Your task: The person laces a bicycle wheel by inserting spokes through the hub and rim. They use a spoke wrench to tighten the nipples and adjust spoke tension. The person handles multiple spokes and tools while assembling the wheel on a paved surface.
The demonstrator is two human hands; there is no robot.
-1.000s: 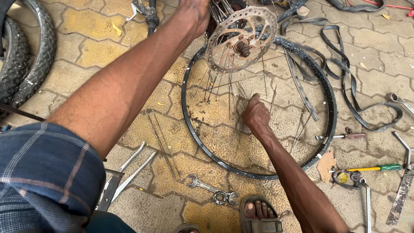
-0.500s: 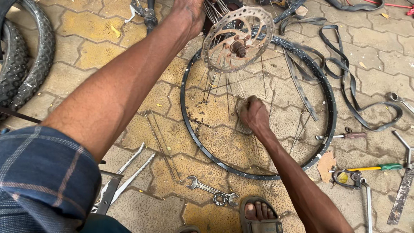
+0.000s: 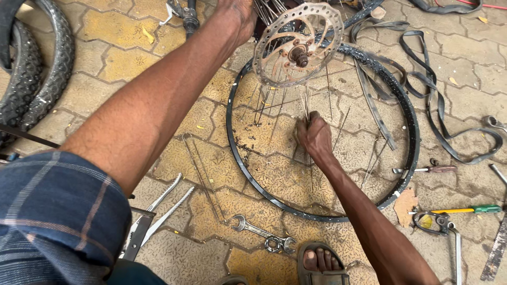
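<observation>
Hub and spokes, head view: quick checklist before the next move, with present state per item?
1. Left hand holding the hub up: ok, the hub sits raised above the rim, though the fingers are cut off at the frame edge.
2. Right hand closed on the spokes: ok, fist around a hanging bunch.
3. Rim flat on the paving: ok.
4. Loose spokes inside the rim: not ok, several lie scattered.
5. Spanner within reach: ok, beside the sandalled foot.
6. Spoke count and thread condition: cannot tell.
</observation>
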